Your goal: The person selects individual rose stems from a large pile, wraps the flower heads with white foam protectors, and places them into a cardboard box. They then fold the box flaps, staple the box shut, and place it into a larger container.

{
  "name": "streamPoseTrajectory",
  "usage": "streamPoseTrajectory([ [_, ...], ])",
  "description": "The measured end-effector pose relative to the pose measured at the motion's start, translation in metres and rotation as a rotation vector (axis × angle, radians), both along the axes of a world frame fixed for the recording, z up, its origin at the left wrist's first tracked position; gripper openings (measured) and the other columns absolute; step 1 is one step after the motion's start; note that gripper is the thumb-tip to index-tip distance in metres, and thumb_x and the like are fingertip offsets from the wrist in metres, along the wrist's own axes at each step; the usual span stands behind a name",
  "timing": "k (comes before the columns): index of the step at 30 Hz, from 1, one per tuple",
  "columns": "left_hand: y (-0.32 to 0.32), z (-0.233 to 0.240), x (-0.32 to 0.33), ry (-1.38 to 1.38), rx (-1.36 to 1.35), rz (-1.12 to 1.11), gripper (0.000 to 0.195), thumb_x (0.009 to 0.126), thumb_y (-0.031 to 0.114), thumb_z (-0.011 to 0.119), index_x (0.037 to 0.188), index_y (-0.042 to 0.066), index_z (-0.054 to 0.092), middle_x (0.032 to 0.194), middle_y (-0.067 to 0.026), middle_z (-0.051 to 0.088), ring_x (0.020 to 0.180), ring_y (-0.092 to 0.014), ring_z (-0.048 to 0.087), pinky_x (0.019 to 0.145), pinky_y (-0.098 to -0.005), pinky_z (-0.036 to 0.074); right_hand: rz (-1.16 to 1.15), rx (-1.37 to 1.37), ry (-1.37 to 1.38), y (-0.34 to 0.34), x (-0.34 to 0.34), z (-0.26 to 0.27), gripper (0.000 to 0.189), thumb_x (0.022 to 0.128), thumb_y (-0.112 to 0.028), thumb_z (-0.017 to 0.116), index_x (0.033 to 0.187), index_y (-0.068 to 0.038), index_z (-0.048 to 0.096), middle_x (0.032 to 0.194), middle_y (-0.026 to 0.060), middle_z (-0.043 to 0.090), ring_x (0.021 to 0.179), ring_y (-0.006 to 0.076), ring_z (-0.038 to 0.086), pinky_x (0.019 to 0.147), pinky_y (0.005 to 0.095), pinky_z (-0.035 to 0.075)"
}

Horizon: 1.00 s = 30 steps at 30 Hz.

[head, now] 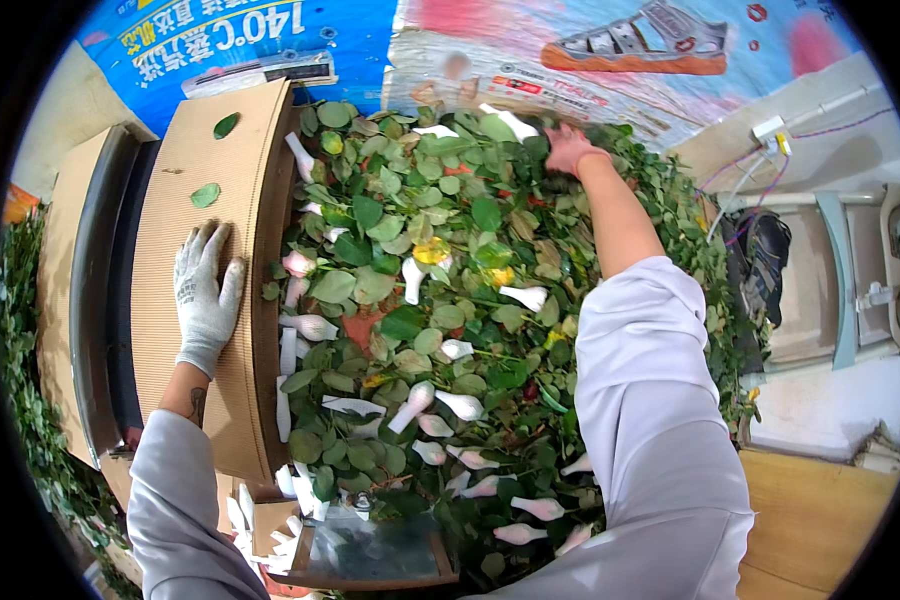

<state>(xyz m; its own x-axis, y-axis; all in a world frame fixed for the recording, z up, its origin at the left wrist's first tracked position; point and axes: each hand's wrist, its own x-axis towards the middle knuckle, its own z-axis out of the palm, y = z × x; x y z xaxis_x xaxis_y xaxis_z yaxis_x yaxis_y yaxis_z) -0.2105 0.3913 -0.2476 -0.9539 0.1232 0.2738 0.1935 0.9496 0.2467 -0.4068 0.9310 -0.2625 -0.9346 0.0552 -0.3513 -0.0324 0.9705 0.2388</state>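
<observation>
My left hand [207, 296], in a grey-white work glove, lies flat with its fingers spread on a stack of corrugated cardboard sheets [187, 337]. Two loose green leaves [205, 196] rest on the cardboard beyond it. My right hand [567, 150], in a pink glove, reaches to the far edge of a thick heap of green rose leaves and stems [427, 341]; its fingertips are blurred among dark foliage, so a grip cannot be made out. A white-sleeved rosebud [511, 124] lies just left of it. Several more rosebuds in white mesh sleeves [459, 405] are scattered over the heap.
A shallow tray [379, 551] and a box with white sleeves [274, 529] stand at the near edge. More cardboard [71, 292] and foliage [37, 420] are at left. A printed banner [487, 52] covers the far wall. At right are a chair [836, 277], cables [742, 180] and a wooden board [810, 517].
</observation>
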Motion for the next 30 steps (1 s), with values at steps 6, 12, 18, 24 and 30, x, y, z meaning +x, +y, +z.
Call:
streamPoseTrajectory([
  [6, 0.002, 0.000, 0.000, -0.016, 0.011, -0.006, 0.049, 0.092, 0.031, 0.053, 0.135, 0.007, 0.050, 0.141, -0.0199, 0.044, 0.135, -0.039, 0.036, 0.114, -0.0468, 0.024, -0.259, -0.047, -0.010, -0.001, 0.008, -0.013, 0.073, 0.086, -0.024, 0.048, 0.153, -0.020, 0.020, 0.156, 0.0161, 0.020, 0.144, 0.0344, 0.022, 0.117, 0.0413, 0.023],
  [12, 0.004, 0.004, 0.000, -0.019, 0.019, -0.006, 0.049, 0.091, 0.031, 0.054, 0.134, 0.007, 0.051, 0.141, -0.0194, 0.045, 0.134, -0.038, 0.036, 0.113, -0.0471, 0.024, 0.025, -0.249, 0.061, 0.006, 0.032, -0.004, 0.056, 0.084, -0.022, 0.052, 0.139, -0.013, 0.044, 0.147, 0.0110, 0.039, 0.135, 0.0294, 0.038, 0.111, 0.0393, 0.034],
  [18, 0.005, 0.006, 0.002, -0.006, 0.000, 0.031, 0.049, 0.090, 0.030, 0.054, 0.133, 0.008, 0.052, 0.139, -0.0196, 0.047, 0.133, -0.038, 0.037, 0.114, -0.0472, 0.023, 0.534, 0.353, 0.477, 0.066, 0.063, 0.107, 0.043, 0.081, -0.010, 0.057, 0.124, -0.010, 0.056, 0.130, 0.0120, 0.055, 0.122, 0.0304, 0.050, 0.098, 0.0385, 0.042],
  [24, 0.002, 0.004, 0.002, 0.010, 0.002, 0.028, 0.049, 0.091, 0.032, 0.053, 0.133, 0.008, 0.051, 0.140, -0.0182, 0.047, 0.134, -0.036, 0.037, 0.114, -0.0461, 0.023, 0.408, 0.484, 0.960, 0.131, 0.081, 0.305, 0.032, 0.083, -0.014, 0.058, 0.114, -0.010, 0.063, 0.110, 0.0127, 0.066, 0.107, 0.0301, 0.060, 0.095, 0.0410, 0.044],
  [30, 0.000, -0.001, 0.001, -0.007, -0.012, 0.034, 0.048, 0.091, 0.033, 0.054, 0.133, 0.009, 0.053, 0.140, -0.0161, 0.048, 0.133, -0.036, 0.038, 0.113, -0.0467, 0.024, 0.243, 0.519, 0.888, 0.111, 0.130, 0.432, 0.041, 0.086, -0.020, 0.054, 0.125, -0.009, 0.058, 0.129, 0.0172, 0.056, 0.120, 0.0370, 0.050, 0.101, 0.0458, 0.040],
])
